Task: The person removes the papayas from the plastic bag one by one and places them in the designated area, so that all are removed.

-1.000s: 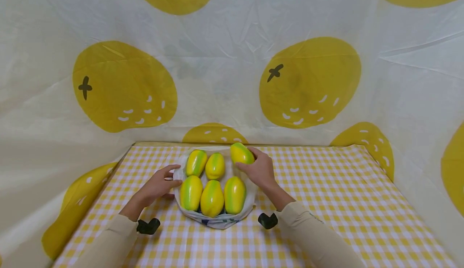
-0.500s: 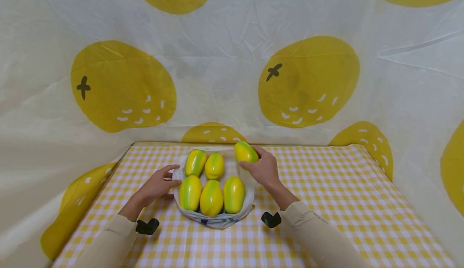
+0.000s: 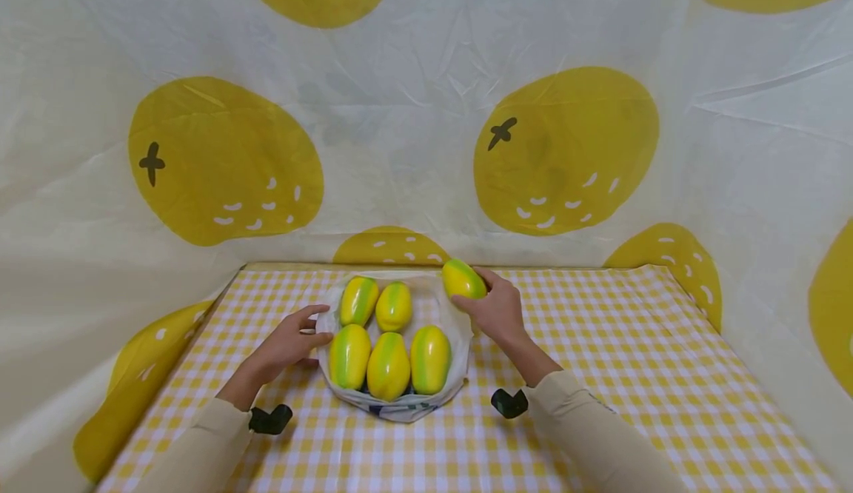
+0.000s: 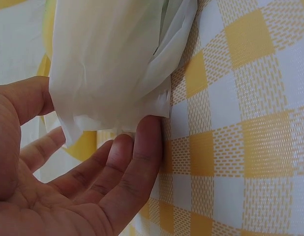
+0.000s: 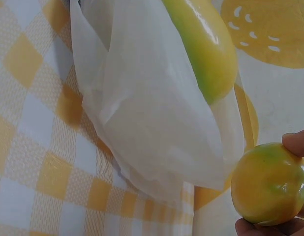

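Note:
My right hand (image 3: pixel 500 309) grips a glossy yellow mango (image 3: pixel 463 279) with a green stripe, raised at the far right rim of a thin white plastic bag (image 3: pixel 458 341). In the right wrist view, thumb and fingers clasp the held mango (image 5: pixel 267 184) beside the bag's side (image 5: pixel 147 113). Several similar mangoes (image 3: pixel 389 367) sit in two rows inside the wide-mouthed bag. At the bag's left side is my left hand (image 3: pixel 289 339), fingers spread. Up close, the left hand's (image 4: pixel 88 182) relaxed fingers touch the hanging plastic (image 4: pixel 107 69); the thumb tip is partly hidden behind it.
A yellow-and-white checked cloth (image 3: pixel 640 389) covers the table under the bag. Behind it hangs a pale sheet (image 3: pixel 400 123) printed with large yellow fruits. A dark green object (image 3: pixel 270 419) shows at the left wrist, a like one (image 3: pixel 509 403) at the right.
My right hand has carried the mango rightward, from above the bag's far right part to its rim. The left hand stays at the bag's left side; the other mangoes have not moved.

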### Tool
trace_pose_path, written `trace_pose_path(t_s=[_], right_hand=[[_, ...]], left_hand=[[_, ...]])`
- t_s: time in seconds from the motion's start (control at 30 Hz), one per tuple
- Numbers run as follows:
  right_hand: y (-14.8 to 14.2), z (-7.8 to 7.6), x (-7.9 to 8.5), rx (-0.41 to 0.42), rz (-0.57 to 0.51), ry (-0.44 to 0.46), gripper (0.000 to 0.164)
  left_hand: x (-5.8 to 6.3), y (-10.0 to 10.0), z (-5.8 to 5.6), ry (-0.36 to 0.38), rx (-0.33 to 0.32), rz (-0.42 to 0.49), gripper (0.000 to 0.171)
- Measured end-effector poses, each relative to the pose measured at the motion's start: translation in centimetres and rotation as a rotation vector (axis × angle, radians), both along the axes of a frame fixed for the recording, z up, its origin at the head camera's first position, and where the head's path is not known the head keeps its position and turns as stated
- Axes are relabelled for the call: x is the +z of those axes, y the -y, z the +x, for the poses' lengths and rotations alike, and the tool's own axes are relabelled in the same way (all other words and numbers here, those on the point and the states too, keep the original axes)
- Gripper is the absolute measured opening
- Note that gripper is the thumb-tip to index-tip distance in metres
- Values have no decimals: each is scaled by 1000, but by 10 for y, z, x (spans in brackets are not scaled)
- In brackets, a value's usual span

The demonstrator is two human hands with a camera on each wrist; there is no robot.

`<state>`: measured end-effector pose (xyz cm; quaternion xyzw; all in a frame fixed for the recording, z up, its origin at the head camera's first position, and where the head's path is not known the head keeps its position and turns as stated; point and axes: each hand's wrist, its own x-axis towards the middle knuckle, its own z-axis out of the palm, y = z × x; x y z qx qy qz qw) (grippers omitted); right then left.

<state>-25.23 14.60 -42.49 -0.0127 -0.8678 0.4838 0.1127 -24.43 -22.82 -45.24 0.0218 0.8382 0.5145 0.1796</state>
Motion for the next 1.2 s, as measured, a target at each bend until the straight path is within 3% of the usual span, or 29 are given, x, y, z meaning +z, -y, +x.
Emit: trace_pose_path(t_s=[0.53,1.2], right_hand=[[-26,1,-5,-14,19,16,61],[-52,0,4,-56,26,24,66]], left_hand=[[-5,2,-1,11,24,-4,72],[-3,2,-1,-15,-20,-11,72]])
